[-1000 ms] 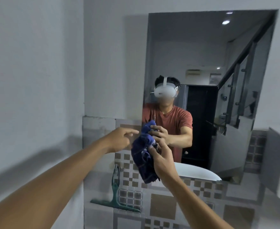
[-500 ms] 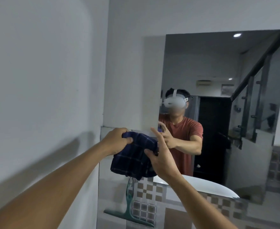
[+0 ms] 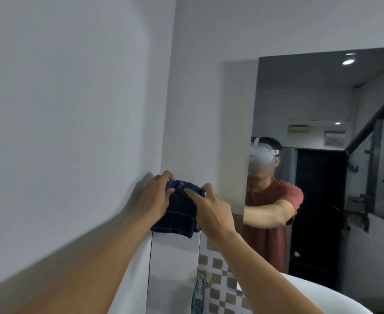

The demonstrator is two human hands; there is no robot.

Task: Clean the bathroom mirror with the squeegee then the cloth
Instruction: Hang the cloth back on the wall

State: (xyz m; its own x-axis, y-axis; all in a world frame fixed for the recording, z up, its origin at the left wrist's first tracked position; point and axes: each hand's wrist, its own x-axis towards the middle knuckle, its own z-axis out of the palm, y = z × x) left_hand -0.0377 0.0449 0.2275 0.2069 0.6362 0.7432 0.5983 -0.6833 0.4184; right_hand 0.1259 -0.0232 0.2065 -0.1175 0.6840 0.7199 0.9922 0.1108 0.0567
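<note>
Both my hands hold a dark blue checked cloth (image 3: 177, 214) by its top edge, and it hangs down between them. My left hand (image 3: 152, 198) pinches the left part and my right hand (image 3: 211, 209) grips the right part with the forefinger laid along the top. The cloth is in front of the white wall, just left of the mirror (image 3: 322, 105), near its lower left edge. The green squeegee (image 3: 199, 291) leans against the tiled wall below; only its handle shows.
A white wall closes in on the left and meets the mirror wall in a corner. Patterned tiles (image 3: 218, 282) run under the mirror. A white basin rim (image 3: 318, 295) curves in at the bottom right. The mirror reflects a person, a dark doorway and a stair rail.
My left hand has taken hold of the cloth, which was bunched in my right hand. Both hands spread it and moved it left and up toward the wall. The view has shifted.
</note>
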